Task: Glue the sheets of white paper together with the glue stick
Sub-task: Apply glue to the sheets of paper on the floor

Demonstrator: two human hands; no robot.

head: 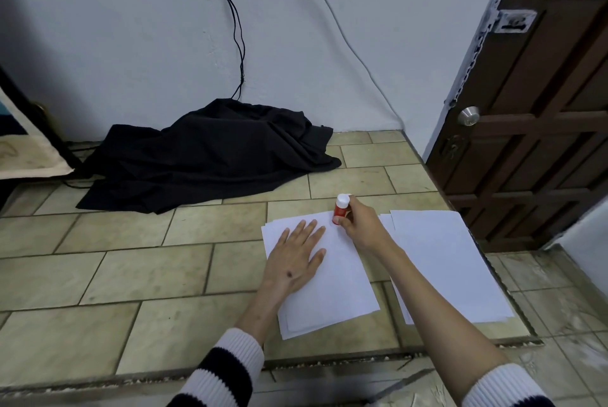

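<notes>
The glue stick is red with a white end on top. It stands up on the far edge of a small pile of white paper. The right hand holds the glue stick, with its fingers curled round it. The left hand lies flat on the same pile, with its fingers straight and spread a little. It presses the paper down.

The pile lies on the floor, which has tan tiles. A second pile of white paper lies just beside it on the right, near the floor's right edge.

Both arms have striped sleeves in black and white.

A black cloth lies in a heap by the wall at the far edge of the floor. A brown door is at the right.
</notes>
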